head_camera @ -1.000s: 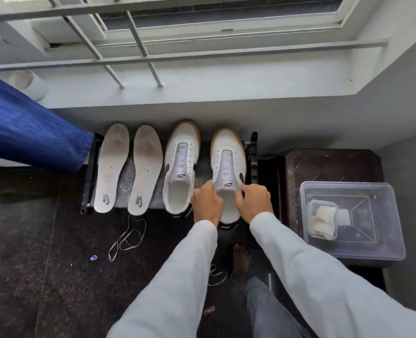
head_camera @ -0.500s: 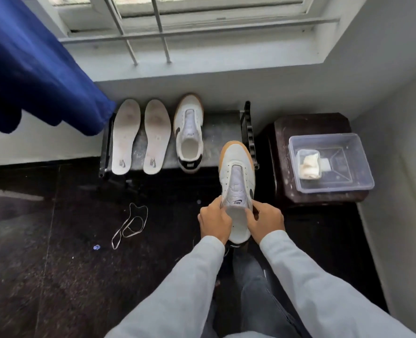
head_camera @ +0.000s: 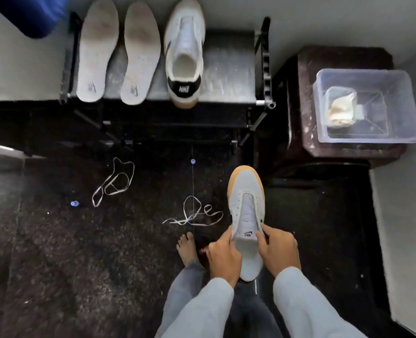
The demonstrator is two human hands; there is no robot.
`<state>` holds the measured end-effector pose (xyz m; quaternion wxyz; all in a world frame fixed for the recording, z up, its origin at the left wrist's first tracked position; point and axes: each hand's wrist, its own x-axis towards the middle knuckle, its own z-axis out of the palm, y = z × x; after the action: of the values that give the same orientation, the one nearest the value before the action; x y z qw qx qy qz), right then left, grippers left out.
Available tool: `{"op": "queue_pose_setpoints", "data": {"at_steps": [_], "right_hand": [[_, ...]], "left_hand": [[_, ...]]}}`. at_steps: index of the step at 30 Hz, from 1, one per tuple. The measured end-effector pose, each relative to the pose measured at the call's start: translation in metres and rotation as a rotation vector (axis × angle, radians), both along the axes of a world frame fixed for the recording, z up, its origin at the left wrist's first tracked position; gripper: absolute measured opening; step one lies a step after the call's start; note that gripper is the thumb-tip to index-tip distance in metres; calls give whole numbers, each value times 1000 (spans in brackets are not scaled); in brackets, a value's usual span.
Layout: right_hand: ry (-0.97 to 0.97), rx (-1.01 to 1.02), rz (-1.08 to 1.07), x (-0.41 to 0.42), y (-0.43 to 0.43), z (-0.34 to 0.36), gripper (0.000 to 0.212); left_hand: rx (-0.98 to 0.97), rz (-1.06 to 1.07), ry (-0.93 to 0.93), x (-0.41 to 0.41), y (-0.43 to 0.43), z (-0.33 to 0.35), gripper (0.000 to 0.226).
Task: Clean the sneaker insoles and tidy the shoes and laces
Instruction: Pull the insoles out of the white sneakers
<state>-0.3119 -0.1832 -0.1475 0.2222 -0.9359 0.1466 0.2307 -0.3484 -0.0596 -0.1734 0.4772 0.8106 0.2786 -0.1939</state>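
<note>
The white gum-soled sneaker is now off the black metal rack; your left hand and right hand grip its collar. Relacing likely next.

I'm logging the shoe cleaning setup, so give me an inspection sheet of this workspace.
Surface: dark speckled floor; grey rack shelf.
Job's things: left insole, right insole, shelf sneaker on the shelf; left lace, right lace on the floor; held sneaker in both hands.
Clutter: blue bit on floor.
Grippers: left hand, right hand grip the held sneaker's opening.
Cables: nothing seen.
Surroundings: clear tub holding a cloth on a dark stool; blue curtain.
</note>
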Motion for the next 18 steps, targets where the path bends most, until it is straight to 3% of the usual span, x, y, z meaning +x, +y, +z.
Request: {"op": "queue_pose_setpoints", "data": {"at_steps": [8, 18], "right_hand": [[55, -24, 99, -26, -61, -188, 22], [161, -133, 187, -29, -93, -364, 18]], "left_hand": [[-112, 18, 64, -31, -46, -178, 15], [-151, -75, 89, -37, -78, -360, 31]]}}
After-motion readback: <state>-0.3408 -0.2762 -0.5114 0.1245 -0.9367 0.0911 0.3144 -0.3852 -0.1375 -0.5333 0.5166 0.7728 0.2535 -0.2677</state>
